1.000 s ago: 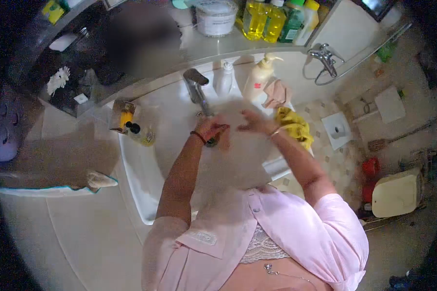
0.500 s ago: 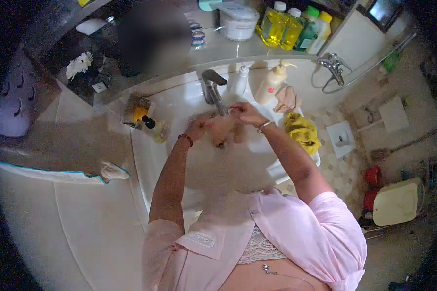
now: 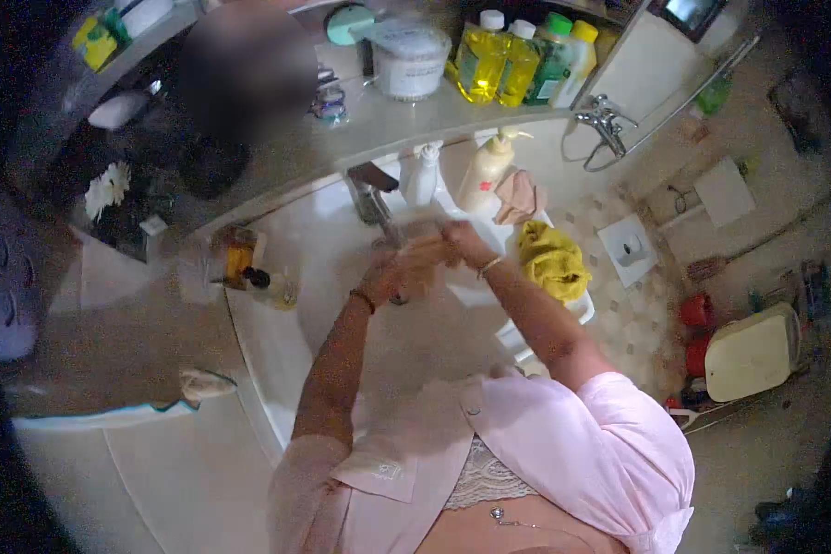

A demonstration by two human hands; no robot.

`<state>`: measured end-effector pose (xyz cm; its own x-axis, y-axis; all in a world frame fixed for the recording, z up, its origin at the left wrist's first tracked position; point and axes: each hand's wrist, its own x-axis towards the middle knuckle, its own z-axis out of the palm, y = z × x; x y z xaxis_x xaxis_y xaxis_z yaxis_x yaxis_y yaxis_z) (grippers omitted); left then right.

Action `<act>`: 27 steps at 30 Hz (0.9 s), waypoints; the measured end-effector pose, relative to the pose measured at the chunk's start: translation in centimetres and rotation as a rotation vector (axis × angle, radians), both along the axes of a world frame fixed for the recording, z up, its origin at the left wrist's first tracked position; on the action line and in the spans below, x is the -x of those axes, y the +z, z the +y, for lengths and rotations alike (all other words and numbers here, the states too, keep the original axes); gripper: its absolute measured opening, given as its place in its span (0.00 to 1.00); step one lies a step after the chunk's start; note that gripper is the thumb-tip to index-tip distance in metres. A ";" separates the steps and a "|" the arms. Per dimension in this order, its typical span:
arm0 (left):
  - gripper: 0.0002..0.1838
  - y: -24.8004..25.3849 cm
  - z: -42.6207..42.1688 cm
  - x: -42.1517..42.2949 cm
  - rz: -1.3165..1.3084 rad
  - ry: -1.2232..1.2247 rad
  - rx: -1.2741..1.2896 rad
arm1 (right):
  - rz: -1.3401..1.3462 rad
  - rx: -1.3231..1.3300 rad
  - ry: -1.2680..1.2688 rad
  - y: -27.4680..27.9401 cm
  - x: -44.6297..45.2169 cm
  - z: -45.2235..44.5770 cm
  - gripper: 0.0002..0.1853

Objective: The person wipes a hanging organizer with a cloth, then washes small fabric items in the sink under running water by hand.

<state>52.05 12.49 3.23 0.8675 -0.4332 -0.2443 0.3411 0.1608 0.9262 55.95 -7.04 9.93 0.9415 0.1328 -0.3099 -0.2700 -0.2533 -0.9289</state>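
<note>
Over the white sink (image 3: 309, 277), my left hand (image 3: 385, 275) and my right hand (image 3: 466, 245) are close together below the faucet (image 3: 371, 196). Between them is a tan, cloth-like piece (image 3: 425, 257), smeared by motion, with both hands closed on it. Its exact kind does not show. A dark beaded bracelet is on my left wrist and a bangle on my right. The sink drain (image 3: 399, 297) shows just below my left hand.
A white pump bottle (image 3: 424, 174) and a cream pump bottle (image 3: 486, 174) stand behind the faucet. A pink cloth (image 3: 521, 198) and a yellow cloth (image 3: 552, 260) lie on the right rim. Several bottles line the shelf (image 3: 369, 125). A soap bottle (image 3: 272, 288) is at left.
My hands have come closer together, and the piece between them is now bunched rather than spread. The whole view has shifted, so the sink and shelf appear further left.
</note>
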 end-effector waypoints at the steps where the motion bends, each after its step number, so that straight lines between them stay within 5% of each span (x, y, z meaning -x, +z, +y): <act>1: 0.14 0.2 -0.5 0.3 0.110 0.232 0.418 | 0.034 -0.065 0.021 -0.6 0.8 0.4 0.22; 2: 0.14 -1.4 -0.9 0.1 0.104 0.226 0.413 | 0.073 -0.148 0.056 -1.1 1.8 0.8 0.23; 3: 0.14 -4.5 -1.3 -0.3 -0.242 0.193 -0.010 | 0.095 -0.226 0.093 -1.6 2.7 1.4 0.23; 5: 0.14 -6.1 -1.6 -0.8 -0.587 0.160 -0.441 | 0.107 -0.316 0.140 -2.5 3.9 2.7 0.25; 11: 0.17 -7.6 -1.0 -0.5 0.134 0.395 -0.428 | -0.188 0.147 -0.147 -6.1 4.1 9.2 0.23; 13: 0.15 -8.1 -0.6 -0.3 0.133 0.256 1.164 | -0.398 0.256 -0.070 -3.5 6.8 10.8 0.22; 14: 0.15 -8.3 -0.9 -0.3 0.134 0.250 1.160 | -0.616 0.366 0.017 -2.1 7.4 11.2 0.22; 16: 0.14 -9.1 -2.6 0.2 0.092 0.255 0.945 | -0.586 0.209 0.175 -4.3 5.1 9.3 0.19; 18: 0.14 -9.9 -4.2 0.6 0.048 0.260 0.728 | -0.543 0.920 0.139 -6.1 2.3 7.4 0.20; 20: 0.14 -7.8 -3.5 1.1 0.037 0.253 0.612 | -0.231 0.666 0.138 -7.9 1.3 7.5 0.25; 22: 0.15 -5.2 -1.6 0.1 0.450 0.393 0.905 | -0.791 0.373 -0.100 -8.1 3.2 9.3 0.24; 23: 0.15 -5.2 -1.6 -0.2 0.453 0.387 0.904 | -0.638 0.528 0.131 -8.1 3.4 9.2 0.24; 24: 0.16 -5.0 -1.9 -0.2 0.311 0.106 1.075 | -0.505 0.674 0.383 -8.1 3.6 9.0 0.23; 26: 0.17 -3.0 -3.2 0.1 0.162 -0.173 1.227 | -0.441 0.556 0.230 -9.4 3.0 8.1 0.23; 27: 0.18 1.2 -4.9 1.0 0.330 0.073 1.138 | -0.418 0.512 0.179 -9.8 2.7 7.7 0.23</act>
